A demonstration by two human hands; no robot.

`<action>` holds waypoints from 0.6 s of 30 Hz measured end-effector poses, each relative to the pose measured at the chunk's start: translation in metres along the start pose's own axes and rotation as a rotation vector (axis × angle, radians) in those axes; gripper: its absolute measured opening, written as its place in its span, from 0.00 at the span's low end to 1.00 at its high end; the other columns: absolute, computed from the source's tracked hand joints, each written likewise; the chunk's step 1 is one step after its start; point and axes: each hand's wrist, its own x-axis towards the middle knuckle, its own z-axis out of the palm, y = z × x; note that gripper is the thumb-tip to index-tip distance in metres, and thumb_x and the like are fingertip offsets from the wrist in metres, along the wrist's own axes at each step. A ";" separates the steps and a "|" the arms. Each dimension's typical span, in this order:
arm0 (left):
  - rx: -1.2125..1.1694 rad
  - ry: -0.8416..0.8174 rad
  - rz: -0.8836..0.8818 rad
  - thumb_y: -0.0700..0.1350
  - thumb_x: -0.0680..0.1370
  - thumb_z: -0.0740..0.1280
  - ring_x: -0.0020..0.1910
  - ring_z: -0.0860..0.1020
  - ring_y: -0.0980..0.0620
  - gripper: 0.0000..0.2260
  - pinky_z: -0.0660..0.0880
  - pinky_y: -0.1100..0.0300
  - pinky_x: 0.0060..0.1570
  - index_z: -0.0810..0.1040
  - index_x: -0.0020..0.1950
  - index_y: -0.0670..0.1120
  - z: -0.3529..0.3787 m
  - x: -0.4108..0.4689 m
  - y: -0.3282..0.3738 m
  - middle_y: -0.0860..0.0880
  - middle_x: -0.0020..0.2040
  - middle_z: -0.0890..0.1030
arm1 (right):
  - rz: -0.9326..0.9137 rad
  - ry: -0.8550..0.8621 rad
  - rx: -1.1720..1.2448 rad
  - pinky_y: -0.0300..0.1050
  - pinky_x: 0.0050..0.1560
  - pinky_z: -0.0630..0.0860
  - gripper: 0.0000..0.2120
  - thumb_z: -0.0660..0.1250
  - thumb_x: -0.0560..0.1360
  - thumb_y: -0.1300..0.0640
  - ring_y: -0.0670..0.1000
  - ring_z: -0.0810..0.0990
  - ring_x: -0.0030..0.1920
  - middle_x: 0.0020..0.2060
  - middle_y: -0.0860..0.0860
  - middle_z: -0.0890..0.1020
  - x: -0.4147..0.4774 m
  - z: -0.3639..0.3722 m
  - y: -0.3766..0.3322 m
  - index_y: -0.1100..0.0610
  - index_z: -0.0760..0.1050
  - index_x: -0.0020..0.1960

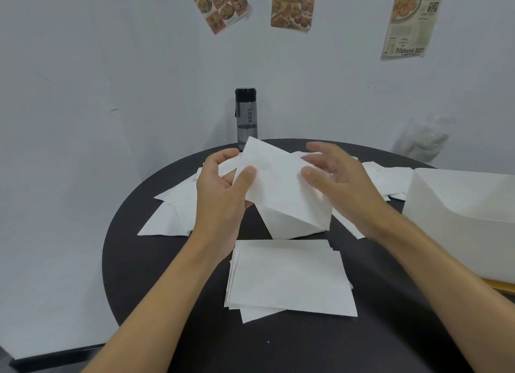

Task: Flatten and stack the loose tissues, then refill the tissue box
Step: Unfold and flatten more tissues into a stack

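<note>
White tissue (278, 183) held up in 2 hands over a black round table (167, 303).
Left hand (223, 186) pinches the tissue's left edge between thumb and fingers. The blurred right hand (342, 183) has its thumb at the right edge, but I cannot tell whether it grips. 1 flat stack (289, 278) lies near, loose tissues (172, 213) far left, tissue box (459, 205) right.

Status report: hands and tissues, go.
Left hand pinches a tissue, right hand open against it. Stack started; loose tissues scattered beyond. Nothing in the way.
</note>
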 end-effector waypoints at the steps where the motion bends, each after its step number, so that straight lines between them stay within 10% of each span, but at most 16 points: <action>1: 0.003 0.000 -0.003 0.35 0.81 0.66 0.41 0.83 0.52 0.14 0.78 0.60 0.37 0.71 0.65 0.45 0.000 0.000 0.000 0.48 0.44 0.87 | 0.040 -0.013 0.054 0.40 0.55 0.72 0.15 0.69 0.78 0.59 0.46 0.81 0.51 0.50 0.47 0.83 0.000 -0.003 0.001 0.51 0.76 0.64; 4: 0.059 -0.028 -0.041 0.38 0.80 0.67 0.39 0.83 0.54 0.15 0.76 0.63 0.35 0.72 0.65 0.47 -0.006 0.000 0.000 0.50 0.42 0.86 | 0.070 -0.022 0.095 0.46 0.49 0.71 0.09 0.69 0.77 0.64 0.50 0.77 0.41 0.38 0.52 0.80 0.000 -0.010 0.001 0.54 0.80 0.55; 8: 0.265 -0.151 -0.120 0.47 0.75 0.75 0.53 0.83 0.46 0.22 0.76 0.49 0.57 0.72 0.65 0.57 -0.023 0.000 -0.002 0.46 0.50 0.86 | 0.169 -0.187 0.036 0.36 0.44 0.74 0.09 0.70 0.77 0.63 0.47 0.79 0.39 0.39 0.55 0.81 -0.003 -0.018 -0.001 0.54 0.80 0.55; 12: 0.443 -0.304 -0.163 0.41 0.77 0.73 0.48 0.84 0.45 0.21 0.78 0.53 0.53 0.72 0.64 0.57 -0.031 -0.004 -0.001 0.41 0.50 0.85 | 0.273 -0.402 -0.049 0.43 0.41 0.72 0.10 0.72 0.76 0.61 0.50 0.79 0.37 0.39 0.63 0.82 -0.010 -0.023 0.002 0.53 0.80 0.56; 18: 0.712 -0.544 -0.186 0.43 0.76 0.73 0.38 0.76 0.50 0.16 0.73 0.51 0.48 0.74 0.60 0.55 -0.040 -0.002 -0.005 0.43 0.38 0.84 | 0.280 -0.686 -0.343 0.41 0.43 0.72 0.11 0.76 0.73 0.53 0.46 0.77 0.34 0.31 0.47 0.81 -0.014 -0.027 0.004 0.50 0.80 0.54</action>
